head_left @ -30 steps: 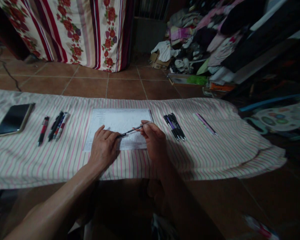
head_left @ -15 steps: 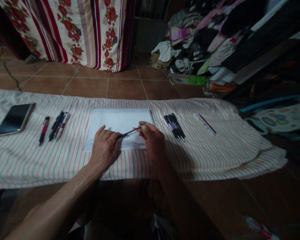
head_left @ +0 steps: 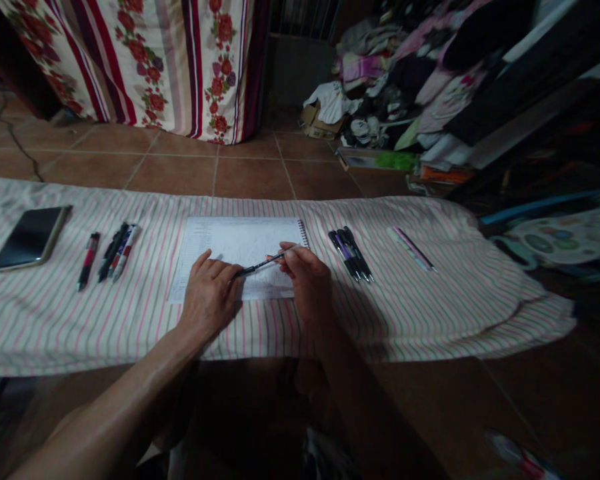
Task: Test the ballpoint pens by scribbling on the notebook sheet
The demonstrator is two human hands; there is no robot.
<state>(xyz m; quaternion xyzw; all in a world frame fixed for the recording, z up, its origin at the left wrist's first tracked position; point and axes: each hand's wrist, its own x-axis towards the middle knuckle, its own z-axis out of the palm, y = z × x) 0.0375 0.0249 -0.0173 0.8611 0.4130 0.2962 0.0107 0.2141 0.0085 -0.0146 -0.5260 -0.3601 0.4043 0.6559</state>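
A thin black pen (head_left: 260,265) slants between my hands, above an open spiral notebook (head_left: 245,233). My left hand (head_left: 209,290) is closed on its lower left end, the thumb raised and the back of the hand toward me. At the pale upper right end, the fingertips of my right hand (head_left: 307,277) pinch it. A small orange bit shows beside the right fingers; what it is I cannot make out. The notebook has its wire binding on the right, and its page carries faint marks.
Left of the notebook lie several pens (head_left: 115,253), a red and black pen (head_left: 87,261) and a phone (head_left: 30,237). To its right are black pens (head_left: 351,253) and slim pencils (head_left: 414,249). Striped cloth (head_left: 445,313) covers the table; piled clothes (head_left: 380,73) stand beyond.
Almost nothing differs. My right hand has shifted very slightly to the right, still pinching the pen's end; the left hand keeps its place.
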